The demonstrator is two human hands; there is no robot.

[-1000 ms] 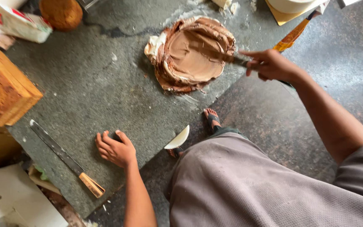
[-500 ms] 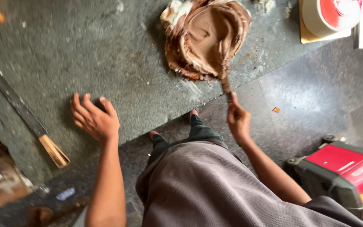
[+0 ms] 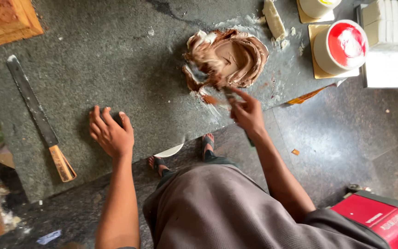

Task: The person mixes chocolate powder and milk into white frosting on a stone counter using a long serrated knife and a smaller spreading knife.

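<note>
Head view: right hand (image 3: 248, 113) grips metal spatula (image 3: 217, 85), blade angled up-left into brown paste mound (image 3: 229, 57); left hand (image 3: 111, 133) flat, released, on grey stone surface (image 3: 116, 69).

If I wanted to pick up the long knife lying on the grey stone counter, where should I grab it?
Grab the long knife by its wooden handle, coming from the counter's near edge beside the left hand. The handle points toward that edge, and the long metal blade points away.

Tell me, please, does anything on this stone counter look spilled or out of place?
Yes: the brown paste lies straight on the stone counter, in no bowl, with pale smears beside it. The long knife lies askew near the edge.
</note>
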